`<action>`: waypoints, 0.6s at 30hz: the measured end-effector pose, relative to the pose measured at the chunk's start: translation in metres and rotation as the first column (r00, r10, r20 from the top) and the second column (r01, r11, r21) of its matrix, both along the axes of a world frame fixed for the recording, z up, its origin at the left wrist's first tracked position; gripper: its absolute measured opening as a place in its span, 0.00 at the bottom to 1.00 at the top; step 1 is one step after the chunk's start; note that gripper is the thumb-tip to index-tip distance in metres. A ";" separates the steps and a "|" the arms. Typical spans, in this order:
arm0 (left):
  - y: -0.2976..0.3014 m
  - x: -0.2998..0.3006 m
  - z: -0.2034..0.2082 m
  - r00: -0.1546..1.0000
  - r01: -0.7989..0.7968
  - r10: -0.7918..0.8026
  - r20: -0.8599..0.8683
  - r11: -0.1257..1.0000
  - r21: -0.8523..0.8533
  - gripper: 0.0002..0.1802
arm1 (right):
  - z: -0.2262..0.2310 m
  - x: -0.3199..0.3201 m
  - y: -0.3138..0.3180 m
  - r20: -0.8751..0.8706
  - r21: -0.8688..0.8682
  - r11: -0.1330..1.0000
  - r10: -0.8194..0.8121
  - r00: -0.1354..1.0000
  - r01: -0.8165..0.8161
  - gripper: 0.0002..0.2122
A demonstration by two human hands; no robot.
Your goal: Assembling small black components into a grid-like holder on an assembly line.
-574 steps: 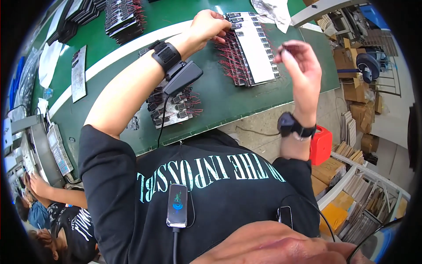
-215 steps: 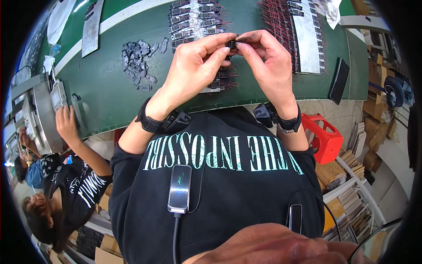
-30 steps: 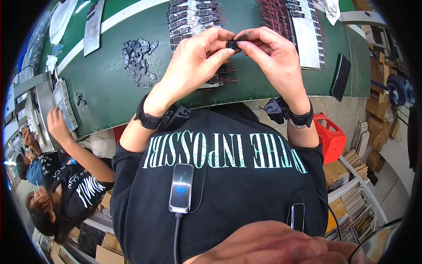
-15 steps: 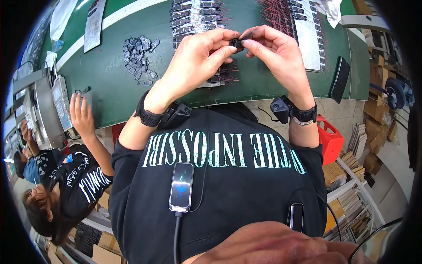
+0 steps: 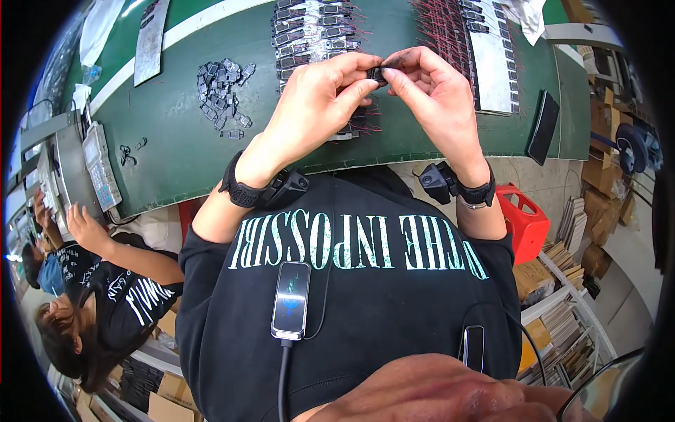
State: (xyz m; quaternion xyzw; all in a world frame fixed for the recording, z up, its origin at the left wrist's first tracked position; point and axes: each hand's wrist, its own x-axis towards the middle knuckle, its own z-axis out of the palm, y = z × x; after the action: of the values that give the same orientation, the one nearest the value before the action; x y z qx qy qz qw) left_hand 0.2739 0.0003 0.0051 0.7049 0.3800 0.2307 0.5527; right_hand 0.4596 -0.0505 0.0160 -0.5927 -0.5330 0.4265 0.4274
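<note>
Between the fingertips of both hands is a small black part (image 5: 376,73), held above the green table. My left hand (image 5: 320,95) pinches it from the left, thumb below and fingers above. From the right, the thumb and forefinger of my right hand (image 5: 434,88) close on it. Its finer details are too small to make out. Under and behind my hands lies a plate with rows of small black modules (image 5: 292,35) with red wires. A loose pile of similar black modules (image 5: 223,88) is on the table to the left.
A second plate (image 5: 494,77) with modules and red wires lies to the right, near a black phone (image 5: 543,128). Farther left are a metal strip (image 5: 150,49) and a keypad device (image 5: 100,165). A co-worker's hand (image 5: 88,228) is at the left; a red stool (image 5: 522,221) stands right.
Both my hands have come slightly nearer to me, still pinching the black part. The co-worker's hand has drawn back left from the table, leaving small black pieces in view there.
</note>
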 end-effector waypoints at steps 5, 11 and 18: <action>-0.001 -0.001 -0.001 1.000 -0.008 0.008 0.030 1.000 -0.005 0.18 | -0.003 0.005 0.003 -0.016 0.027 0.998 0.062 0.998 -0.062 0.06; -0.002 0.000 0.003 1.000 -0.007 0.007 -0.001 1.000 0.005 0.18 | -0.001 0.004 0.002 0.000 0.007 0.998 0.055 0.998 -0.055 0.07; -0.004 0.001 -0.005 0.999 -0.038 0.034 0.035 0.994 0.106 0.15 | 0.001 -0.002 0.003 0.085 0.052 0.999 0.002 0.996 -0.006 0.07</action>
State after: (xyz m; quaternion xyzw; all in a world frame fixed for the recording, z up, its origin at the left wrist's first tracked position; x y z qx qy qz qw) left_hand 0.2747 -0.0036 0.0004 0.7225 0.3704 0.2724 0.5163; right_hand 0.4576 -0.0473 0.0173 -0.5977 -0.5629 0.3877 0.4190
